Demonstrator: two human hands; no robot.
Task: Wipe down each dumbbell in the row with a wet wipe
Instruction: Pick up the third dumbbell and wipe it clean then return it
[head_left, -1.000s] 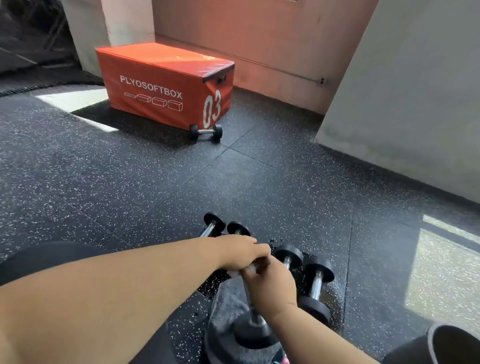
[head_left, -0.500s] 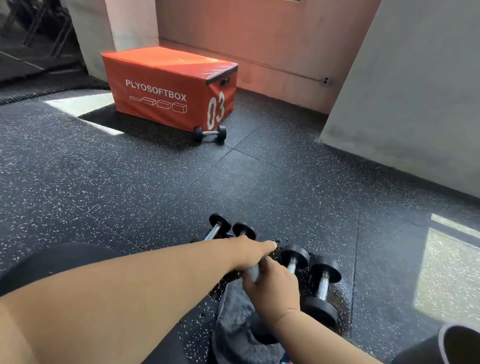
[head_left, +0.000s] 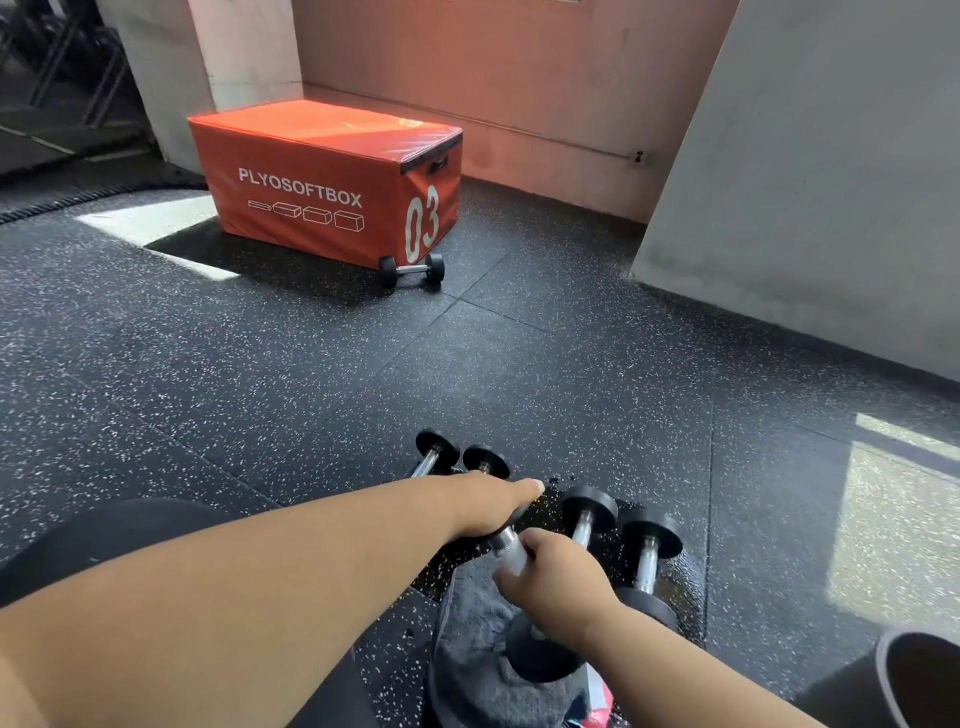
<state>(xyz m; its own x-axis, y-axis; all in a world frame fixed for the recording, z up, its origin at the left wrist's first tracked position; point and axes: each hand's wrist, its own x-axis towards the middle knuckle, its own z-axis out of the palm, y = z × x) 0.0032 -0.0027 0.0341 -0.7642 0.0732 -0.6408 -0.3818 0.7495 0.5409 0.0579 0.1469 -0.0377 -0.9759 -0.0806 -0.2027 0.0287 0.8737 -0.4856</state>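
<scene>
A row of small black dumbbells with chrome handles lies on the speckled rubber floor. I hold one dumbbell (head_left: 508, 548) tilted, its near head on a grey towel (head_left: 467, 654). My left hand (head_left: 493, 504) curls over its far head. My right hand (head_left: 558, 584) grips the chrome handle just below; whether a wipe is inside the fist is hidden. Two dumbbells (head_left: 589, 514) (head_left: 649, 545) lie to the right, and two more (head_left: 436, 453) (head_left: 485, 462) show beyond my left hand.
An orange plyo soft box (head_left: 322, 182) stands at the back with another dumbbell (head_left: 411, 270) against its corner. A grey slanted wall (head_left: 810, 182) closes the right side. A dark rolled rim (head_left: 914, 675) sits at the bottom right. My knee (head_left: 104, 540) is at the left.
My right hand has slid down the handle toward me, baring a short stretch of chrome below my left hand. My left hand stays on the far head.
</scene>
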